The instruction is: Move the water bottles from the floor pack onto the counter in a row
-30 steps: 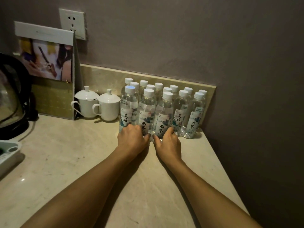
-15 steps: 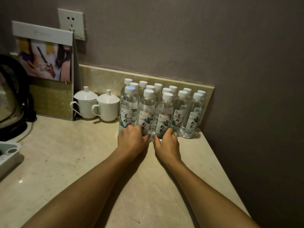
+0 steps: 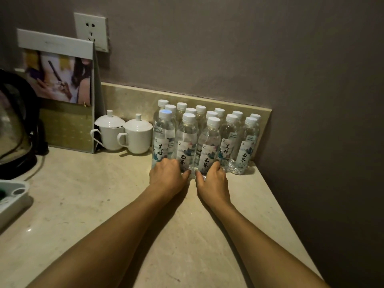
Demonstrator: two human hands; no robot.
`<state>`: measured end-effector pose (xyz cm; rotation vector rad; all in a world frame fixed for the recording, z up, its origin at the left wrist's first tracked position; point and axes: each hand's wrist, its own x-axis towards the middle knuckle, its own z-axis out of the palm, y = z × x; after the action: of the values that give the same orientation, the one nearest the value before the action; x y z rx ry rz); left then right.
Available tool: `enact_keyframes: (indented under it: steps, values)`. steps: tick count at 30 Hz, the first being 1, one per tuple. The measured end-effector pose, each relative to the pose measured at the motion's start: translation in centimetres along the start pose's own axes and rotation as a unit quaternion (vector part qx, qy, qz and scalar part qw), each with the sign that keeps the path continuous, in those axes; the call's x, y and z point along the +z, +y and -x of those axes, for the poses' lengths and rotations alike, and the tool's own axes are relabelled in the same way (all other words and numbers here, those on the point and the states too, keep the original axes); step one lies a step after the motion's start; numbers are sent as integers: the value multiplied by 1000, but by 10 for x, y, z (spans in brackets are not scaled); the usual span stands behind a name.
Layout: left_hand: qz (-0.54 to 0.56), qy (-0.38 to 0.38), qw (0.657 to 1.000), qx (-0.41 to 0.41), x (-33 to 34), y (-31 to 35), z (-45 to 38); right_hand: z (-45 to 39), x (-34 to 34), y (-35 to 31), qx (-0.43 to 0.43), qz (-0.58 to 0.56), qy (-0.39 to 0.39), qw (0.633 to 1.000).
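Several clear water bottles point(image 3: 208, 129) with white caps and printed labels stand upright in rows on the beige stone counter point(image 3: 99, 204), packed into the back right corner against the backsplash. My left hand point(image 3: 167, 176) sits at the foot of the front row, fingers curled round the base of the second bottle from the left point(image 3: 187, 140), beside the leftmost one. My right hand point(image 3: 214, 180) holds the base of the third front bottle point(image 3: 209, 142), thumb on its left, fingers round its right. The fingertips are hidden.
Two white lidded cups point(image 3: 135, 135) stand just left of the bottles. A standing card display point(image 3: 60, 90) leans at the wall under a socket point(image 3: 91, 31). A dark kettle point(image 3: 14, 125) and a white tray point(image 3: 12, 194) are at far left. A grey wall bounds the counter's right.
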<state>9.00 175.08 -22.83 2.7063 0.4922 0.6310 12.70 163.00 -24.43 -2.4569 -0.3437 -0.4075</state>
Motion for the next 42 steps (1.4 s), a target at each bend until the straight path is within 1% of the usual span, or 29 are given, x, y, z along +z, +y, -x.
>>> enact_keyframes:
  steps: [7, 13, 19, 21, 24, 27, 36, 42]
  values:
    - [34, -8, 999, -1, -12, -9, 0, 0, -1, 1, 5, -1, -8, 1000]
    - [45, 26, 999, 0, -18, -24, 4, -2, 1, 3, 19, -20, -12, 1000]
    - [69, 69, 995, -33, -29, -46, 4, -2, 0, 2, 22, -16, -9, 1000]
    - [73, 65, 994, -47, -28, -51, 2, -3, 0, 3, 26, -14, -10, 1000]
    - [133, 44, 988, -67, -28, -54, -3, -5, 1, 5, 38, -25, -13, 999]
    - [159, 25, 985, -58, -25, -53, -6, -7, 1, 5, 42, -19, -13, 999]
    - [201, 45, 978, -44, -25, -49, -3, -7, 2, 4, 48, -29, -3, 998]
    - [203, 45, 977, -38, -22, -48, -5, -8, 4, 6, 56, -38, 3, 998]
